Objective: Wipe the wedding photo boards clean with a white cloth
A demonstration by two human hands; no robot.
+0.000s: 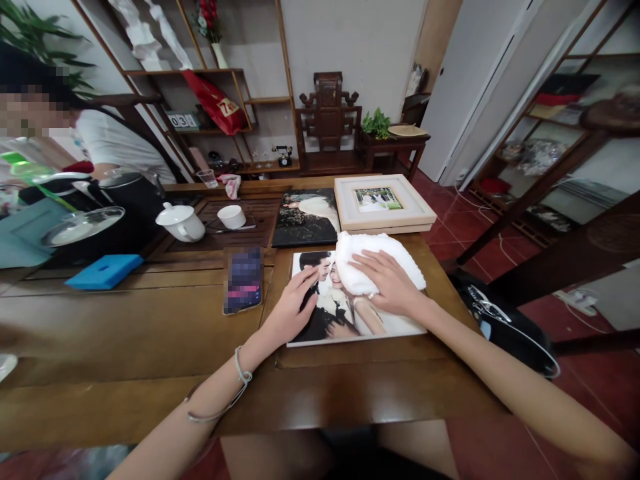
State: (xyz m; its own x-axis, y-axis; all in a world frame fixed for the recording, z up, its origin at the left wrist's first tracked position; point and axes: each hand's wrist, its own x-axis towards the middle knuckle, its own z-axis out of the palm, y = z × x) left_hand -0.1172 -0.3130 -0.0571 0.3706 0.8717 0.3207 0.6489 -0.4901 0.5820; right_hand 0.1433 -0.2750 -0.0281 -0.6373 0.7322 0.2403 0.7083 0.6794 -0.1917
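A wedding photo album or panel (345, 320), showing a couple, lies flat on the wooden table in front of me. My left hand (295, 303) rests on its left part, fingers stretched out and nothing in them. My right hand (387, 280) holds a fluffy white cloth (400, 257) against the panel's upper right, fingers laid over it and thumb at its near edge. The cloth hides part of the picture. Just beyond lies a dark photo panel (305, 223), and beside it a pale framed box (385, 203) with a small picture.
A phone (243, 283) and a blue block (104, 271) lie to the left. Behind them are a lidded white cup (181, 221), a small white bowl (231, 217), a glass-lidded pot (83, 227) and a kettle (131, 193). A person (120, 147) sits at far left. A black bag (505, 320) stands right of the table.
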